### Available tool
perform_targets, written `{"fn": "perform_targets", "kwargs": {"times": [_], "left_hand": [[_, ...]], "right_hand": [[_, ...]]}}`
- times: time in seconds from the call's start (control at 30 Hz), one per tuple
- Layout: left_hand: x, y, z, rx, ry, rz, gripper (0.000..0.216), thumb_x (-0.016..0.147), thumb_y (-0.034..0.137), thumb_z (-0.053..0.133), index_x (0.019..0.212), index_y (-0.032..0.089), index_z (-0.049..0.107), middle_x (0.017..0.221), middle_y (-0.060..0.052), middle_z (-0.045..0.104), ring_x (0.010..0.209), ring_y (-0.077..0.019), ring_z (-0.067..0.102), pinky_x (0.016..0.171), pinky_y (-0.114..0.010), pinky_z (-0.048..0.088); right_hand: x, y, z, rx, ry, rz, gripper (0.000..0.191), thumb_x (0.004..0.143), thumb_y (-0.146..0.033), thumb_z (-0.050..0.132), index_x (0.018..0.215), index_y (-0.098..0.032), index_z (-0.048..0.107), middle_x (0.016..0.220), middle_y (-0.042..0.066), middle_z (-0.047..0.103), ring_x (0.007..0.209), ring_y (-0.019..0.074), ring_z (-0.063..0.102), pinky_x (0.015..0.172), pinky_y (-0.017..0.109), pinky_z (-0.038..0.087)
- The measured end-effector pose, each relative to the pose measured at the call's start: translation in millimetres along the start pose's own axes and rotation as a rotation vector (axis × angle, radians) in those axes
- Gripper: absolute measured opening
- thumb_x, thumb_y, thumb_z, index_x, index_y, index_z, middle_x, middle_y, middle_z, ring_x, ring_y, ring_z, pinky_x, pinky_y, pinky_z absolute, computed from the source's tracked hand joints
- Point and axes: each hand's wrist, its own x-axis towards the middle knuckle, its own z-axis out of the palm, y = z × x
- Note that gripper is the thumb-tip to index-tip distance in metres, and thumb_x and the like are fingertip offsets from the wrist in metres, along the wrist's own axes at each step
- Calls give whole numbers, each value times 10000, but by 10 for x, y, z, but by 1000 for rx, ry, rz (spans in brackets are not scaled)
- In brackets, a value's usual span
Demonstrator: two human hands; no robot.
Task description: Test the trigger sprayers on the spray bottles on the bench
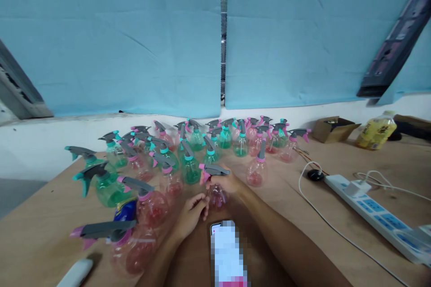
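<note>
A small pink spray bottle (217, 197) with a grey trigger head stands on the wooden table (276, 197) in front of me. My right hand (226, 183) is wrapped around its neck just under the head. My left hand (191, 213) touches the bottle's lower body with curled fingers. Several more pink and green spray bottles (188, 152) crowd the table behind and to the left. A phone (227, 251) lies flat between my forearms.
A white power strip (373, 215) with cables lies at the right. A small cardboard box (333, 129) and a yellow drink bottle (375, 131) sit at the back right. A white object (76, 273) lies at the near left. Blue cloth covers the wall.
</note>
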Motion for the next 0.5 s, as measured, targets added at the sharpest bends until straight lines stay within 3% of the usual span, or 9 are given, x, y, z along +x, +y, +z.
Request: {"fn": "perform_targets", "kwargs": {"times": [0.3,0.5], "left_hand": [[16,-29,0,-4,7,2,381,914,445,479,643,179,510,554,37,529,499,-105,494,567,-231,363],[-2,5,12,-29,8,-18,392,902,478,487,650,178,510,566,35,532,499,-105,492,553,-229,363]], "right_hand": [[8,20,-14,-61,6,14,178,627,-154,511,698,-166,675,624,-10,618,580,126,549,552,232,418],[-4,-14,24,28,-33,-16,230,644,-145,508,768,-177,699,698,-4,639,645,134,573,601,239,449]]}}
